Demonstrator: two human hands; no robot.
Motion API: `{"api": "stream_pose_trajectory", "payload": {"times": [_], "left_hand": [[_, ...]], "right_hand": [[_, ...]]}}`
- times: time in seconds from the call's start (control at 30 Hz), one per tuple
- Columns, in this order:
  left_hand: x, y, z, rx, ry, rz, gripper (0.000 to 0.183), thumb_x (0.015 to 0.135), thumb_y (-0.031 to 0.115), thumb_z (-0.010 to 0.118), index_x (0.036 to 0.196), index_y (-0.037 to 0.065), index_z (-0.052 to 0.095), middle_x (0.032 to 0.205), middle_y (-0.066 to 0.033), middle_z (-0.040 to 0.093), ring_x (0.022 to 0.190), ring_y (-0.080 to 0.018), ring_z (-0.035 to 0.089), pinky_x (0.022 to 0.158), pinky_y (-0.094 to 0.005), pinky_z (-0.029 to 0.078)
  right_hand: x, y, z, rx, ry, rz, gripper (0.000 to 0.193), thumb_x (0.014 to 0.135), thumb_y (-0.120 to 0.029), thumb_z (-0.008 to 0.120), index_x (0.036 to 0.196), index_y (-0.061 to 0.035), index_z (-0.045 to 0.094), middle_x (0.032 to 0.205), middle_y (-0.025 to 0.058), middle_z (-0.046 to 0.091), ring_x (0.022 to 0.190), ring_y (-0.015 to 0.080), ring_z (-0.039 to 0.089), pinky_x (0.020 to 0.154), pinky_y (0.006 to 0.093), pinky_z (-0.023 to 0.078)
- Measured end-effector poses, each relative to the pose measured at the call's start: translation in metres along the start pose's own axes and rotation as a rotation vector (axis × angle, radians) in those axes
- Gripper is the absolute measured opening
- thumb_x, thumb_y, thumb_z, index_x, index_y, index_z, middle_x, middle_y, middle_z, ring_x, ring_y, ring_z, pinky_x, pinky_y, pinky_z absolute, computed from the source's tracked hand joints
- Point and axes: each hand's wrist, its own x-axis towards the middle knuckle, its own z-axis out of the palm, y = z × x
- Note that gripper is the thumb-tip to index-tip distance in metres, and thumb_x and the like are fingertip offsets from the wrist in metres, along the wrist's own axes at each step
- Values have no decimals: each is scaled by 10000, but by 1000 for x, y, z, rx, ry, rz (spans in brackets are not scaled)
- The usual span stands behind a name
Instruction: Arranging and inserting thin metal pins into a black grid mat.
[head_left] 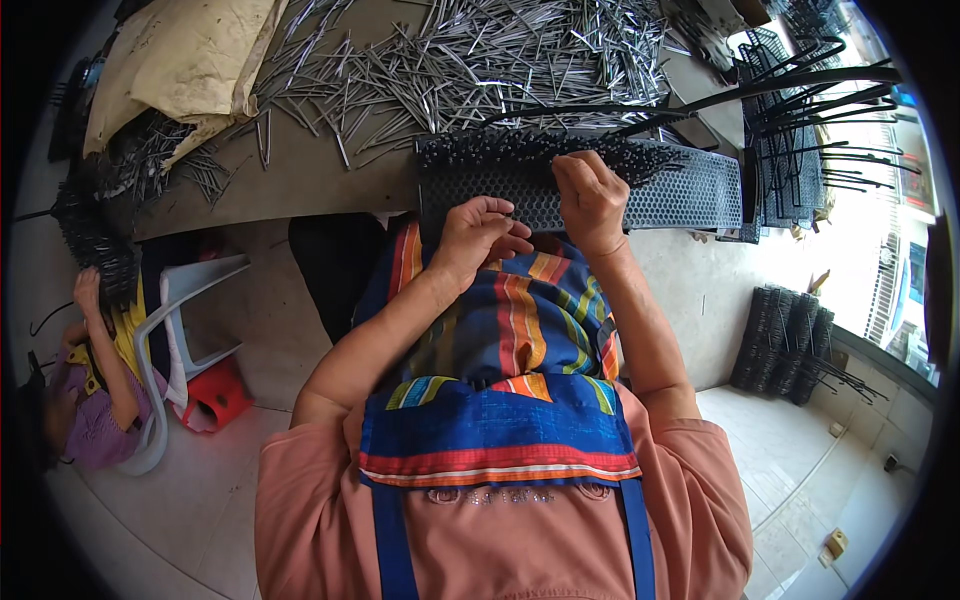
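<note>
A grey perforated metal panel (690,195) lies along the front edge of the table, its rows of round holes facing up. Short black rods (500,152) stand densely packed along its far side. My right hand (592,200) is over the panel by these rods, fingers and thumb drawn together; what they hold, if anything, is hidden. Just off the near edge of the panel, my left hand (478,238) has its fingers curled, and a tiny dark thing may be at its fingertips, too small to name. Behind the panel spreads a large heap of thin silvery metal rods (450,65).
A stained cream sack (185,70) covers the table's left end. Black hooked frames (820,130) jut out at right; black wire bundles (782,345) stand on the floor. At left, another person's hand (88,290) works beside a plastic chair (150,400) and red container (213,397).
</note>
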Motion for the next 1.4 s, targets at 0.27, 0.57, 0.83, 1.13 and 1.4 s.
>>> {"api": "stream_pose_trajectory", "payload": {"times": [0.27,0.57,0.83,1.13,1.4], "left_hand": [[-1,8,-2,-3,-10,2,204,943,48,544,1144,16,531,938,-161,707,783,-234,726,601,-254,558],[-24,145,-39,528,-31,616,463,819,-43,569,1278,-1,527,1139,-175,660,973,-261,685,821,-360,563],[114,151,-107,2229,-287,1155,849,711,18,669,1478,1,305,1541,-210,282,1433,-353,287,1154,-464,284],[178,199,-82,2309,-409,853,1096,563,416,828,1423,-70,353,1401,-228,446,1275,-367,458,1120,-439,316],[194,175,-68,2318,-96,834,900,619,330,803,1309,-121,442,1131,-195,563,1073,-307,543,996,-412,394]], "right_hand": [[0,-4,23,-159,-193,-59,119,786,-79,699,903,-91,684,808,39,607,632,248,630,555,354,503],[-51,-14,-6,58,-238,73,182,738,-19,715,912,-41,667,834,88,623,677,283,633,584,369,507],[-72,-20,6,229,-313,224,147,745,-1,700,887,-14,663,834,114,621,688,288,634,586,362,511],[-61,-17,9,187,-344,284,137,730,1,705,862,-23,679,807,98,612,669,267,632,565,347,504],[-59,-16,11,156,-341,272,125,731,-36,723,849,-51,685,787,78,606,627,254,624,536,339,496]]}}
